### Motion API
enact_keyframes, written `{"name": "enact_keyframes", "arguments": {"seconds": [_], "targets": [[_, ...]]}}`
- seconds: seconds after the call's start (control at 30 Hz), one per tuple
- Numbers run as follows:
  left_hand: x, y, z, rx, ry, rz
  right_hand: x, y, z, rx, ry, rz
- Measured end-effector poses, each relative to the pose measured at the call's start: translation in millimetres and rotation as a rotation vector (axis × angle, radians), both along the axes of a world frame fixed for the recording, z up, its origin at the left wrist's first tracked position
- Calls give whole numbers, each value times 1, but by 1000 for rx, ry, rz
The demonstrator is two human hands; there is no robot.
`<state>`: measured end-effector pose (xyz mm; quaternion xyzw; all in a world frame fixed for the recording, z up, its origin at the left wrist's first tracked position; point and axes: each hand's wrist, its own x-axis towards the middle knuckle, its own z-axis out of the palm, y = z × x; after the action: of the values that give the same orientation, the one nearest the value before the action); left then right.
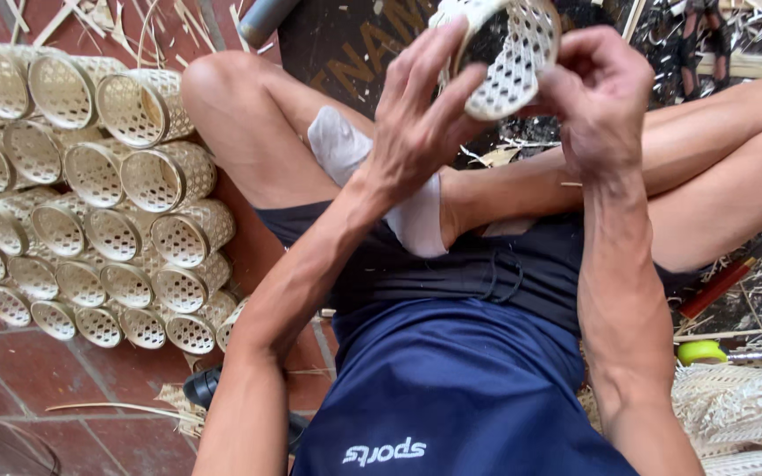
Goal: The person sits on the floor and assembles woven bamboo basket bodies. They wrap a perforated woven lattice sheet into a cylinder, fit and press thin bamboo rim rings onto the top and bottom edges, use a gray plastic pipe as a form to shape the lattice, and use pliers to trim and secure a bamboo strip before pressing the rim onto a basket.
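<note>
A small round woven bamboo basket (515,62) with an open lattice is held up in front of me, above my crossed legs. My left hand (421,115) grips its left rim, fingers spread over the edge. My right hand (597,97) clasps the right side, thumb and fingers pinching the weave. The basket's open mouth faces toward me and its top edge runs out of the frame.
A stack of several finished woven baskets (90,194) lies on its side on the red tiled floor (11,361) at left. Bamboo strips and shavings (743,414) lie at the right, with a yellow-green object (701,352) and a red-handled tool (714,288).
</note>
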<state>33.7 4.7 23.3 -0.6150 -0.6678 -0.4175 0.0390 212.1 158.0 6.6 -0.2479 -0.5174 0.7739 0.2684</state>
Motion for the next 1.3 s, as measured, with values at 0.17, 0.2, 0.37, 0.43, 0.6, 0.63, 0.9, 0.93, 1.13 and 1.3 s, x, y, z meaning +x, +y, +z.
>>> {"name": "enact_keyframes", "arguments": {"seconds": [0.17,0.2,0.37,0.43,0.6,0.63,0.9,0.93,1.13,1.3], "targets": [[15,-35,50,103,156,-78,38,-20,31,-148,182,63],[18,-39,56,114,165,-57,43,-24,35,-183,189,70],[25,-58,73,32,-61,-82,42,-40,43,-238,117,108],[27,-63,72,-57,-156,-28,35,-47,40,-175,20,111],[30,-74,56,-254,-350,129,20,-62,26,60,-278,127],[28,-75,51,-251,-385,111,15,-63,22,66,-300,131],[22,-71,29,-463,-791,-16,15,-64,49,676,-365,45],[23,-67,29,-535,-753,28,18,-64,55,743,-367,74],[18,-57,37,-542,-727,-69,30,-63,62,936,-325,117],[5,-63,23,-219,-1512,-330,28,-63,32,224,-89,-187]]}}
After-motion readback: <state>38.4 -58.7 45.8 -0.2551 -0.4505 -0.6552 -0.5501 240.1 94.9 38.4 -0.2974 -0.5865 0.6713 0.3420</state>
